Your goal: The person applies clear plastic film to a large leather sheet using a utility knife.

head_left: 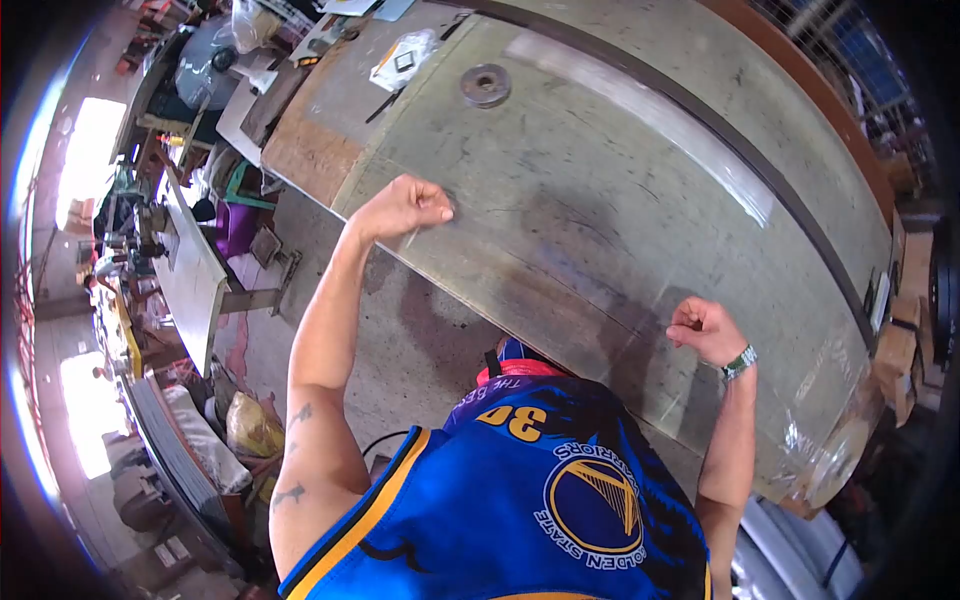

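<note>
Worktable (490, 190) lies beneath left hand (405, 207) and right hand (708, 332), both curled.

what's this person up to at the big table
Someone in a blue jersey is at a large table, with the left hand near its close edge and the right hand farther along it. Both hands have curled fingers; whether they pinch any clear film is too faint to tell. A tape roll lies beyond them, untouched.
</note>
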{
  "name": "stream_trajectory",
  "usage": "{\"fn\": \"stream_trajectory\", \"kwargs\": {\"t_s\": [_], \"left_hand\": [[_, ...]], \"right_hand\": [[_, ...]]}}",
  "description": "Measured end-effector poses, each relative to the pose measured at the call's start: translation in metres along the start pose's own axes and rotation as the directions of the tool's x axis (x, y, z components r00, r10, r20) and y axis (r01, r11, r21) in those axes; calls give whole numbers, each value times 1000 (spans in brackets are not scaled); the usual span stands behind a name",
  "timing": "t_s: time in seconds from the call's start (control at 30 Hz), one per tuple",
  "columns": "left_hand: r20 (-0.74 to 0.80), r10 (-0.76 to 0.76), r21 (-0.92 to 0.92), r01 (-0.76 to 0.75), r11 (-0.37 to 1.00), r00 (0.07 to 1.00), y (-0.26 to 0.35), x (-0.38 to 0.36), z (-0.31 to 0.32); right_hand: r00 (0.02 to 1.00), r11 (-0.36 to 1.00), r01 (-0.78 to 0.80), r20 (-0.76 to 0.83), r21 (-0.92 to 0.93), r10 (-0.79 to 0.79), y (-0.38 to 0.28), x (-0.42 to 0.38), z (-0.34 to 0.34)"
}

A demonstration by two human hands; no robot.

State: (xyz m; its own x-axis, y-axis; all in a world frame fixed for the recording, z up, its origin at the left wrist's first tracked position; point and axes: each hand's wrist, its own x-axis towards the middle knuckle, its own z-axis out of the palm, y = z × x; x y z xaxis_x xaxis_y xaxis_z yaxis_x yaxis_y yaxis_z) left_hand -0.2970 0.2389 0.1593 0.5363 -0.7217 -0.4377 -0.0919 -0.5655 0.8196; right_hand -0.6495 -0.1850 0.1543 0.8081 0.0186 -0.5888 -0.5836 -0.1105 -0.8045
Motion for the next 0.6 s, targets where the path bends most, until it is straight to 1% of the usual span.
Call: {"fn": "stream_trajectory", "kwargs": {"t_s": [0.1, 0.13, 0.23, 0.27, 0.33, 0.37, 0.47, 0.57, 0.6], "left_hand": [[-13, -56, 43, 57, 997, 998, -25, 22, -49], [-34, -12, 71, 14, 997, 999, -30, 27, -63], [-157, -9, 171, 36, 985, 988, -53, 45, -102], [-187, -22, 155, 52, 987, 982, -70, 54, -116], [-247, -66, 193, 116, 974, 967, -90, 68, -140], [-274, -87, 211, 148, 966, 958, -99, 74, -148], [-428, -38, 216, 143, 966, 903, -129, 94, -159], [-534, -110, 146, 219, 965, 838, -130, 98, -154], [-626, -51, 166, 197, 966, 778, -132, 100, -149]], "right_hand": [[998, 1000, 17, -55, -26, -18, 12, 28, 3], [995, 999, -16, -96, -28, 13, 5, 33, 7], [989, 992, -12, -150, -127, -7, 9, 52, 14], [985, 991, -13, -170, -130, -9, 13, 59, 18], [976, 991, -11, -217, -131, -17, 20, 73, 26], [974, 991, -33, -227, -126, 4, 20, 78, 29], [962, 989, -93, -267, -114, 59, 13, 94, 42], [961, 993, -107, -264, -59, 87, 24, 105, 40], [958, 989, -130, -265, -64, 109, 23, 107, 40]]}}
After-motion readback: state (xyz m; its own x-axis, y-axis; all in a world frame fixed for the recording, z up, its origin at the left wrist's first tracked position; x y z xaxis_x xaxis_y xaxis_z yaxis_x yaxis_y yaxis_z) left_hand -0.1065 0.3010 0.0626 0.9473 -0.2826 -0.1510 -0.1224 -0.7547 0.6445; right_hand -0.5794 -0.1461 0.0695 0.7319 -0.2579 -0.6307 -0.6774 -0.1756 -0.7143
